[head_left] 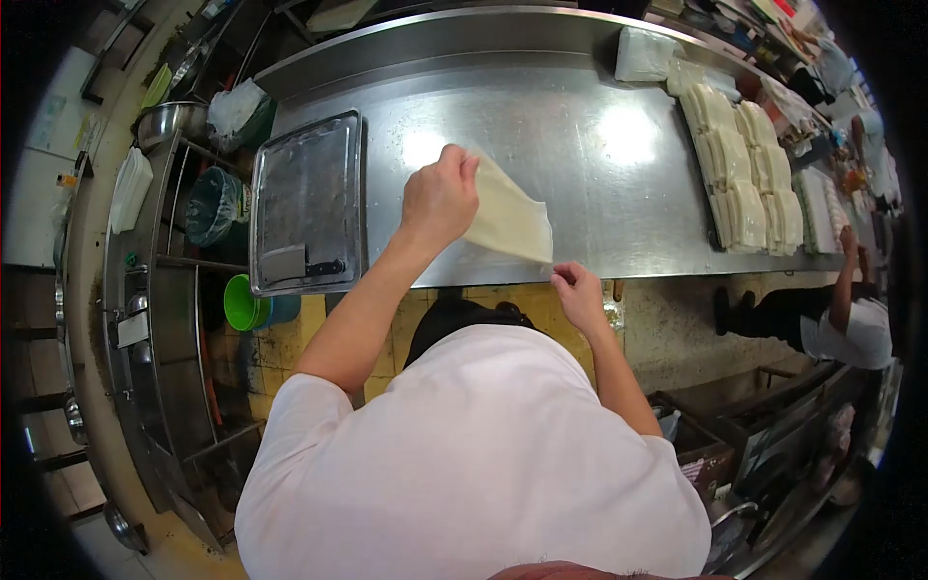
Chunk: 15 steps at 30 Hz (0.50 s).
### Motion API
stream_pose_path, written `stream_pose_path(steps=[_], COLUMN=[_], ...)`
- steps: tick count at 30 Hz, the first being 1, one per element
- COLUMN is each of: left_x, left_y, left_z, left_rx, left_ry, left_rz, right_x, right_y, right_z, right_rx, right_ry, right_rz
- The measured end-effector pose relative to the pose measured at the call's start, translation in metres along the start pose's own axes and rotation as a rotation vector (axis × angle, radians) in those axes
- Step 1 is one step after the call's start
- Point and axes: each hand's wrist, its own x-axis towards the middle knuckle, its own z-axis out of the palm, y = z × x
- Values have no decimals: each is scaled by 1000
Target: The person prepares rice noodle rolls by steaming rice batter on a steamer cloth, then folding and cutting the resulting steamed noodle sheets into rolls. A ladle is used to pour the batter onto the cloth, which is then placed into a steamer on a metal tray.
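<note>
A thin, pale cream sheet [507, 215], either dough or a filled plastic bag, hangs slanting above the steel table near its front edge. My left hand [442, 196] is closed on its upper left end, with the thumb and fingers pinched together. At the lower right corner of the sheet, my right hand [578, 293] is closed in a fingertip pinch. To the left of my left hand lies a dark metal tray [309, 184], and a cleaver [287, 264] rests on its near end.
Stacks of cream packs [735, 174] stand on the right of the steel table [541, 116], with a clear plastic bundle [646, 55] behind them. A shelf with a lined bin [215, 208] and a green bucket [245, 304] is at left. Another person [846, 319] works at far right.
</note>
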Motion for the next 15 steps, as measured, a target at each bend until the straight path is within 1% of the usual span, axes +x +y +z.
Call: stream_pose_path(steps=[1, 4, 7, 8, 10, 12, 15], left_x=[6, 20, 32, 35, 40, 42, 44], left_y=[6, 15, 5, -4, -29, -61, -116], left_z=[-7, -30, -63, -76, -104, -135, -181], left_rx=[-40, -95, -119, -113, -37, 24, 146], left_ry=[9, 3, 48, 63, 107, 136, 162], left_rz=[54, 65, 88, 72, 117, 100, 70], right_x=[2, 11, 22, 27, 36, 48, 68], right_y=[-3, -13, -26, -30, -48, -72, -110], right_z=[0, 7, 19, 26, 46, 69, 121], right_rx=[-6, 17, 22, 34, 41, 8, 15], right_ry=[0, 10, 1, -14, -58, -100, -150], right_rz=[-6, -47, -103, -94, -99, -42, -73])
